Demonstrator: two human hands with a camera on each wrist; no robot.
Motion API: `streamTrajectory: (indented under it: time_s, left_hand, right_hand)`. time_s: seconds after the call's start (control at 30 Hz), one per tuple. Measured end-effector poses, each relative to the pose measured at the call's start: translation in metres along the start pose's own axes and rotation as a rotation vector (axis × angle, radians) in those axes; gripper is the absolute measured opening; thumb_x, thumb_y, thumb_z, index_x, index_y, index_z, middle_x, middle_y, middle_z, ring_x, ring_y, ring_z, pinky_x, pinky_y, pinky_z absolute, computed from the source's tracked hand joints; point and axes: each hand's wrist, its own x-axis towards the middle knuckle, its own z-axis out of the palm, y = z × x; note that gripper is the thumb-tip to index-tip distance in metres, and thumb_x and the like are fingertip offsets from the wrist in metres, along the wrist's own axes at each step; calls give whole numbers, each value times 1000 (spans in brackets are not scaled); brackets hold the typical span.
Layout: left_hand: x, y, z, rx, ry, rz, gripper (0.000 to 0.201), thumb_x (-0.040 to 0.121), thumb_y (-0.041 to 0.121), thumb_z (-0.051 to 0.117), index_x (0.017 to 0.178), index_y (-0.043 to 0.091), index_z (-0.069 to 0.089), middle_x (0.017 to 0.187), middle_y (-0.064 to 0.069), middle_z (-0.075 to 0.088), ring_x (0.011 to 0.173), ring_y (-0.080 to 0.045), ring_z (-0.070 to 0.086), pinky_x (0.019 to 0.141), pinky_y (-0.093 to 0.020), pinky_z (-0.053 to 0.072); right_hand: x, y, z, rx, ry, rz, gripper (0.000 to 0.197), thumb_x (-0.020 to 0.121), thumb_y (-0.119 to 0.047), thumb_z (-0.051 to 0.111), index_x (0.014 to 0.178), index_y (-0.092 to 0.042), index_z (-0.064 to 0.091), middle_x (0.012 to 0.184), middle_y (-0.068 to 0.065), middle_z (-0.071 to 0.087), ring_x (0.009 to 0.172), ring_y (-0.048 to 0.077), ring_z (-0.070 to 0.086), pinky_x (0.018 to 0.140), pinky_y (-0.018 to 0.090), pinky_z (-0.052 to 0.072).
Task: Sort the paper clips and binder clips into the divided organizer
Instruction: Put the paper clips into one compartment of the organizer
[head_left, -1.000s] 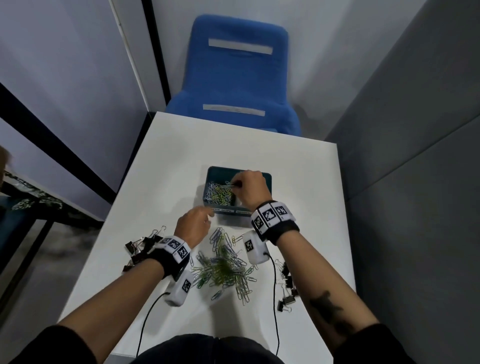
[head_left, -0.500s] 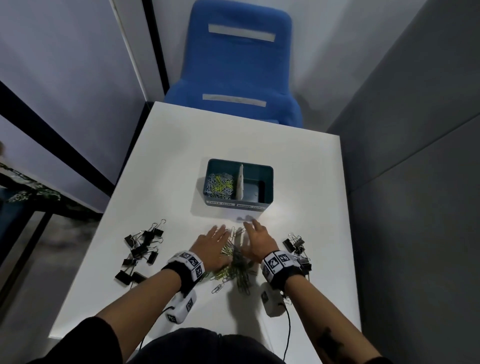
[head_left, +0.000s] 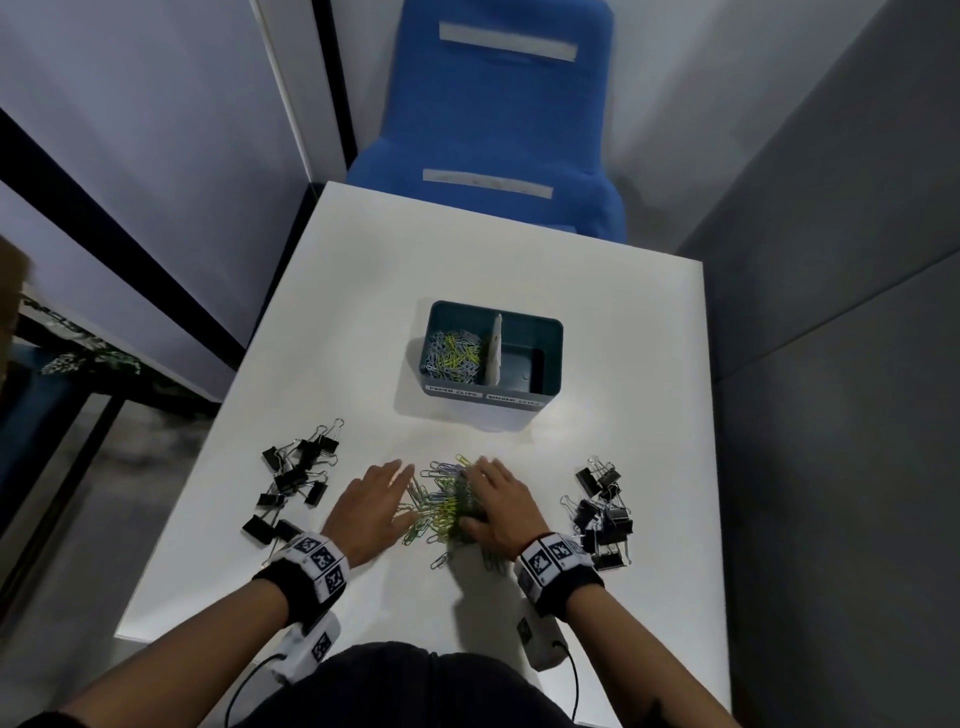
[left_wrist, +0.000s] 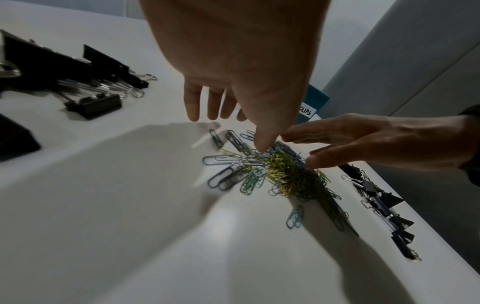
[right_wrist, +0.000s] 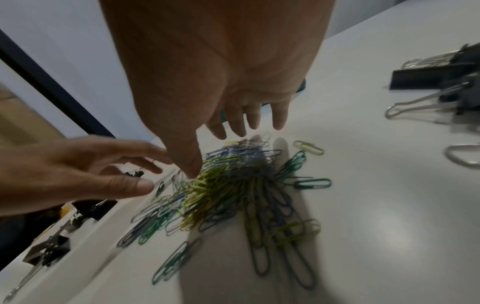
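A pile of coloured paper clips (head_left: 441, 501) (left_wrist: 280, 174) (right_wrist: 233, 185) lies on the white table (head_left: 363, 322) between my hands. My left hand (head_left: 371, 506) (left_wrist: 233, 92) is on the pile's left side with fingers spread and straight. My right hand (head_left: 498, 506) (right_wrist: 228, 102) is on its right side, fingers spread, thumb at the clips. Neither hand grips anything. The teal divided organizer (head_left: 550, 332) stands farther back; its left compartment holds paper clips (head_left: 451, 353), its right compartment looks almost bare. Black binder clips lie in a left heap (head_left: 291, 486) and a right heap (head_left: 602, 512).
A blue chair (head_left: 498, 135) stands beyond the table's far edge. Grey partition walls close in on the right and left. A few stray paper clips (head_left: 440, 560) lie just in front of the pile.
My right hand left the organizer and came back to the near pile. Both hands spread flat and closed in on the paper clips from either side, bunching them together.
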Motion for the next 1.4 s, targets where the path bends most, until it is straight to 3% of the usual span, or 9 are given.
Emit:
streamTrajectory:
  time_s: [0.13,0.23,0.4,0.6,0.7,0.83,1.17,1.33,1.4]
  left_hand:
    - [-7,-4,-2,-60,-128,-139,96,80,58,64,151,13,17,140,-6,32,124,-24,41,84,-37,48]
    - [-4,4,1,-94,-220,-140,111,72,52,75,151,11,9,138,-10,25,124,-25,38,86,-35,49]
    - [9,40,4,-68,-220,-65,107,71,35,81,149,11,12,133,-10,29,112,-25,46,78,-29,49]
    - [19,60,6,-27,-177,-6,84,76,32,76,142,20,26,128,-8,33,107,-29,50,72,-39,51]
    - [21,60,3,-57,-150,4,59,84,25,68,134,21,37,126,-8,36,104,-29,54,73,-40,52]
    - [21,54,1,-162,-99,31,56,81,4,62,133,20,47,127,-7,45,103,-30,56,81,-39,49]
    - [31,40,-19,-432,52,-86,9,81,10,70,87,16,72,84,1,62,78,-17,59,72,-28,46]
    - [35,41,-48,-499,172,-46,9,83,8,71,86,17,74,78,6,64,73,-7,59,69,-21,43]
    - [40,47,-69,-530,228,-18,10,85,8,69,87,17,73,79,8,63,73,0,57,68,-15,41]
  right_hand:
    - [-20,22,-2,38,112,243,87,81,-28,72,148,-11,18,147,13,27,129,30,34,95,39,48]
    - [-26,28,8,61,45,374,83,79,-13,73,142,-10,20,134,13,31,117,31,40,81,37,50]
    - [-22,9,24,112,44,316,66,82,-6,61,138,-12,26,127,13,33,111,32,45,84,35,50]
    - [-10,-12,20,138,-1,244,101,67,-30,79,146,-20,18,127,11,30,110,32,39,78,45,52]
    - [-6,-17,18,84,12,239,80,75,-29,74,140,-24,26,125,11,32,109,32,42,77,44,53]
    - [-4,-14,13,72,78,220,42,85,-11,57,125,-16,44,120,11,40,104,32,47,76,42,51]
    - [-5,6,-7,237,171,202,20,80,-11,65,98,-17,72,96,9,66,88,29,60,75,31,45]
    - [-11,14,-10,230,215,213,8,79,-14,67,81,-19,72,80,4,71,77,23,62,64,23,40]
    - [-14,12,-14,227,210,203,3,79,-19,69,78,-18,72,75,2,71,73,21,61,64,26,46]
